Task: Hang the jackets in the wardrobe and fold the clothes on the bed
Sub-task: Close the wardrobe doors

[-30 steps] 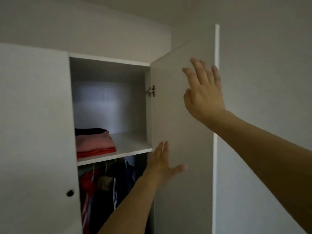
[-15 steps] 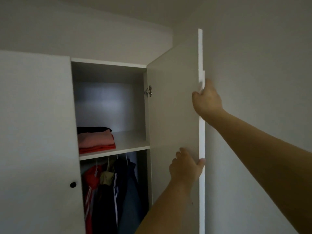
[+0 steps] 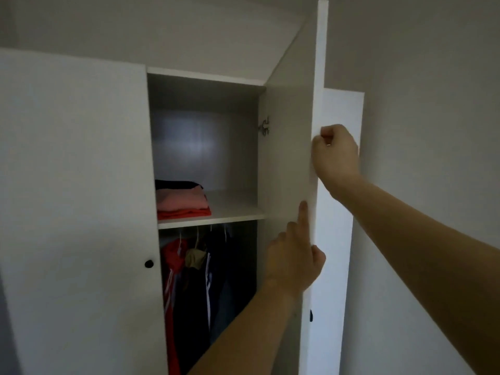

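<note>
The wardrobe's right door [image 3: 286,147] stands open, almost edge-on to me. My left hand [image 3: 293,263] holds its free edge low down, index finger straight up the inner face and thumb round the outer side. My right hand [image 3: 335,155] is curled on the same edge higher up. Inside, several jackets [image 3: 200,288] in red, tan and dark blue hang on hangers from the rail. Folded clothes [image 3: 181,201] in black, pink and red are stacked on the shelf [image 3: 235,209] above them.
The left door [image 3: 75,185] is closed and has a black knob [image 3: 148,263]. A white panel [image 3: 341,109] shows behind the open door, and a plain wall runs along the right. The shelf's right half is bare.
Both hands went from flat against the door's inner face to its free edge. The door now shows narrower, more edge-on, and the view has come closer.
</note>
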The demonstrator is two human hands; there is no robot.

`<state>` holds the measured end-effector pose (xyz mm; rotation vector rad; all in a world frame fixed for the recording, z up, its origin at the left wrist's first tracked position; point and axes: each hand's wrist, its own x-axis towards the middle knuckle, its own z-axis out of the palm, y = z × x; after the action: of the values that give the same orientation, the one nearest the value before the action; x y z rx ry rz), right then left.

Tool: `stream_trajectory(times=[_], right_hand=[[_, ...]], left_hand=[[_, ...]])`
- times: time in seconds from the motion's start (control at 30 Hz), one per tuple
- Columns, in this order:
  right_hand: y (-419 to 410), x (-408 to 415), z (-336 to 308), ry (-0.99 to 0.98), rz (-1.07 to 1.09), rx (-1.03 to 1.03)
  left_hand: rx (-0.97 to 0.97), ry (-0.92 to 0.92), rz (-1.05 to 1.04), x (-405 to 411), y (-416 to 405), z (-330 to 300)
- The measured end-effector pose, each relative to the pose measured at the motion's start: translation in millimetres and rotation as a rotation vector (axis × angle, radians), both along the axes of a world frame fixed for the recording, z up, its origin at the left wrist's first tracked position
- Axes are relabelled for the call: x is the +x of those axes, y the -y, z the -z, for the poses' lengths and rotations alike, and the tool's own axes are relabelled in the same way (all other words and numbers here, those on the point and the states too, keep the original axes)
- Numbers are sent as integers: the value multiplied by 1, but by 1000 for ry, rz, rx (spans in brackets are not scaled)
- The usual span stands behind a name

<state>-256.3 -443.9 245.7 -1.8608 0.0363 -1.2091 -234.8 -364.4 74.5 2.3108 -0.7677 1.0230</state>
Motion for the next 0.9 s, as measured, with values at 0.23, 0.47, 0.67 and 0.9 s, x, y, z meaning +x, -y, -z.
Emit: stream_trajectory(times=[0.23,0.47,0.67,0.9], right_hand=[[-70,39,16,92,-170,-250],[-123,97,39,-56,-175,-842],[-164,147,69,-313,-53,-1158],[-202,205,109,-504,80,-1107]], left_hand=[[-57,9,63,23,-99,21],[8,-11,-113,68,-206,16],[259,-17,-434,124,-282,-2],[593,29,-413,176,-339,-32]])
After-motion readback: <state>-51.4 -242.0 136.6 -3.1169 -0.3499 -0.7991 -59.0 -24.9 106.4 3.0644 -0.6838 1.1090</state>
